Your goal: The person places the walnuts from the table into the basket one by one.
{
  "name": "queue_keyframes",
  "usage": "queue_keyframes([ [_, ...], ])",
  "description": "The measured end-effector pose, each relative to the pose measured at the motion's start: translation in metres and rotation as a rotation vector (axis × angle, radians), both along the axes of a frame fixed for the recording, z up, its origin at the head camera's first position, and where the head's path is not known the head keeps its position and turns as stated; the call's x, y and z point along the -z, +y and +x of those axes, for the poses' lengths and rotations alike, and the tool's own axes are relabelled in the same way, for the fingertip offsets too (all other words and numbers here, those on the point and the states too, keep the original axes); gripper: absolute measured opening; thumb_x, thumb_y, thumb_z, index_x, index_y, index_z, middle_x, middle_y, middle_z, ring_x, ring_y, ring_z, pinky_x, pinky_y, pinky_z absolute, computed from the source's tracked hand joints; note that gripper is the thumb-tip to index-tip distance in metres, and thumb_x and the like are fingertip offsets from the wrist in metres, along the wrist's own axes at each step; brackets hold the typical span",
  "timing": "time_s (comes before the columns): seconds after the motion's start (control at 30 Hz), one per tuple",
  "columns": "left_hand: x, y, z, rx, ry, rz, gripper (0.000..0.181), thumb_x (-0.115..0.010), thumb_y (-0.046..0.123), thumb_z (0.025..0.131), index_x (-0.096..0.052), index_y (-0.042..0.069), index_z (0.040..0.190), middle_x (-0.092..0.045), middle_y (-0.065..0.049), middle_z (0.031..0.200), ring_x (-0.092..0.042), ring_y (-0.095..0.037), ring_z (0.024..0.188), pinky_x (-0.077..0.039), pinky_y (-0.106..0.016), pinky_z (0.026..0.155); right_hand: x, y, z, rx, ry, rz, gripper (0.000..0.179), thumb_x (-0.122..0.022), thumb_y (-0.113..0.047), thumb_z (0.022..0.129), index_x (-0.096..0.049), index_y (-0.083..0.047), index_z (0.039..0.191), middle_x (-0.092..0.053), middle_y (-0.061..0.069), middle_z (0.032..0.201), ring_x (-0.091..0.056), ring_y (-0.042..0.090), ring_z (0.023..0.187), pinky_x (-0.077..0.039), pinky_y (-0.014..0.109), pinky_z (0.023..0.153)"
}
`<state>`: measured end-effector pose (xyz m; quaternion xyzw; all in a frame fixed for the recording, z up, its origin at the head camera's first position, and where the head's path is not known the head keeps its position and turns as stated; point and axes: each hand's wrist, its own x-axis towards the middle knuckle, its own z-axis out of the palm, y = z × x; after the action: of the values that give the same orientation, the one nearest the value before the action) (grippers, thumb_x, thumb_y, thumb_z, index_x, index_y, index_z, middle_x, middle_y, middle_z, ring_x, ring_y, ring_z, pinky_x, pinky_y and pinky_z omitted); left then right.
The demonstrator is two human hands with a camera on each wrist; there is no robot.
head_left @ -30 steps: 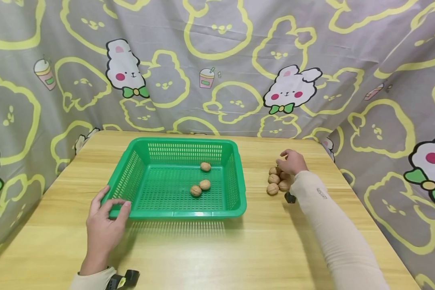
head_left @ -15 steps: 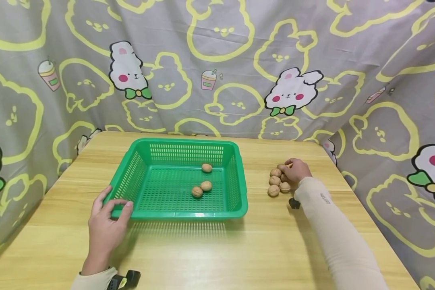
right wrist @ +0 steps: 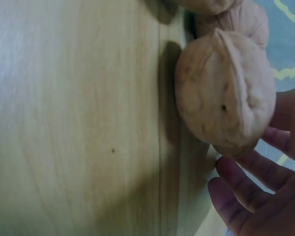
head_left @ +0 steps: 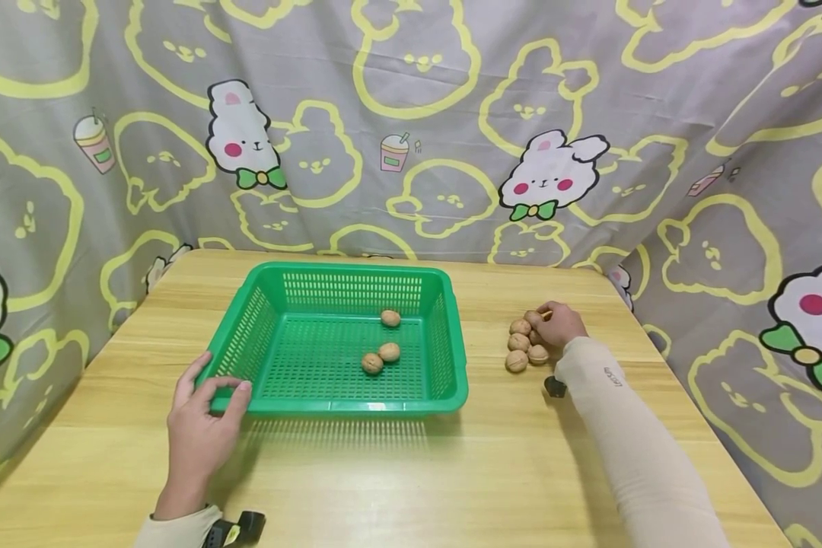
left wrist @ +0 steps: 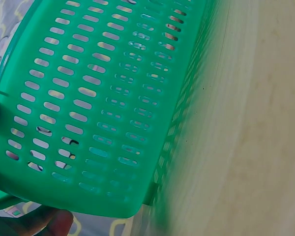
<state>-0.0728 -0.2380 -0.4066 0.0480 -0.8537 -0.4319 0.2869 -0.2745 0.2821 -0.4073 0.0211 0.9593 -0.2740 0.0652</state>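
A green plastic basket [head_left: 356, 403] with slotted walls stands on the table, with 3 walnuts [head_left: 390, 352] lying apart from its left side. My left hand [head_left: 202, 430] holds the basket's near left corner, fingers over the rim and thumb at the front; the left wrist view shows its fingertips [left wrist: 59, 223] under the basket's edge. To the right of the basket lies a cluster of several walnuts [head_left: 518, 342]. My right hand [head_left: 560, 326] grips the farthest walnut [head_left: 532, 317] of that cluster. In the right wrist view, a large near walnut [right wrist: 226, 88] partly hides the gripped one.
The light wooden table [head_left: 397, 487] carries everything. A grey curtain [head_left: 445, 137] with yellow outlines and white rabbit figures hangs behind and along both sides. A dark wrist camera [head_left: 250, 525] sits on the left wrist, another camera [head_left: 555, 387] on the right.
My right hand has lowered onto the cluster's far walnut, its fingers coming down around it. The left hand and basket stay in place; the head view has shifted slightly.
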Motion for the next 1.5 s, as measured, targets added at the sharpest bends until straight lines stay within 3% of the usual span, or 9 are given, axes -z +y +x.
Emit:
queue_keyframes([
  [0.33,0.002,0.0,-0.001,-0.014,-0.008,0.002,0.015,-0.066,0.016,0.088,-0.066,0.002,0.085,-0.041,-0.015,0.147,-0.037,-0.047,0.13,-0.03,-0.069,0.097,0.002,-0.002,0.001,0.06,0.047,-0.082,0.041,-0.048,-0.026,0.098,-0.048,0.004,0.126,-0.057,0.026,0.115,-0.055,0.038,0.1,-0.044,0.048,0.088],
  [0.7,0.002,-0.001,0.0,-0.013,0.003,-0.003,0.013,-0.067,0.015,0.088,-0.067,0.003,0.085,-0.041,-0.016,0.147,-0.037,-0.048,0.13,-0.029,-0.069,0.097,-0.003,-0.005,-0.005,0.061,0.288,-0.081,0.044,-0.044,-0.014,0.093,-0.051,0.008,0.131,-0.054,0.027,0.105,-0.05,0.038,0.096,-0.043,0.05,0.084],
  [0.97,0.001,0.001,0.001,-0.006,0.011,-0.009,0.013,-0.068,0.015,0.087,-0.067,0.002,0.084,-0.042,-0.016,0.146,-0.036,-0.048,0.131,-0.029,-0.071,0.096,-0.003,-0.007,-0.005,0.088,0.289,-0.17,0.042,-0.056,-0.015,0.092,-0.047,0.005,0.128,-0.05,0.029,0.124,-0.049,0.039,0.104,-0.042,0.048,0.087],
  [1.13,0.0,0.002,-0.001,-0.005,0.023,-0.008,0.014,-0.068,0.015,0.087,-0.066,0.002,0.083,-0.042,-0.017,0.146,-0.035,-0.046,0.131,-0.029,-0.071,0.096,-0.007,-0.008,-0.003,0.061,0.297,-0.184,0.048,-0.062,-0.017,0.092,-0.046,0.003,0.133,-0.048,0.028,0.122,-0.048,0.04,0.105,-0.042,0.05,0.087],
  [1.33,0.0,0.003,-0.002,0.0,0.028,-0.009,0.014,-0.068,0.015,0.087,-0.066,0.001,0.083,-0.042,-0.018,0.145,-0.035,-0.048,0.131,-0.028,-0.072,0.096,-0.017,-0.011,-0.001,0.021,0.355,-0.199,0.045,-0.067,-0.016,0.091,-0.052,0.004,0.127,-0.05,0.03,0.124,-0.048,0.043,0.11,-0.044,0.053,0.088],
  [1.5,-0.001,0.002,0.0,-0.001,0.02,-0.006,0.014,-0.068,0.015,0.087,-0.066,0.002,0.083,-0.042,-0.016,0.146,-0.035,-0.048,0.131,-0.028,-0.072,0.096,-0.024,-0.016,-0.006,-0.018,0.419,-0.208,0.042,-0.067,-0.016,0.091,-0.053,0.002,0.127,-0.055,0.026,0.123,-0.057,0.038,0.095,-0.047,0.047,0.081],
])
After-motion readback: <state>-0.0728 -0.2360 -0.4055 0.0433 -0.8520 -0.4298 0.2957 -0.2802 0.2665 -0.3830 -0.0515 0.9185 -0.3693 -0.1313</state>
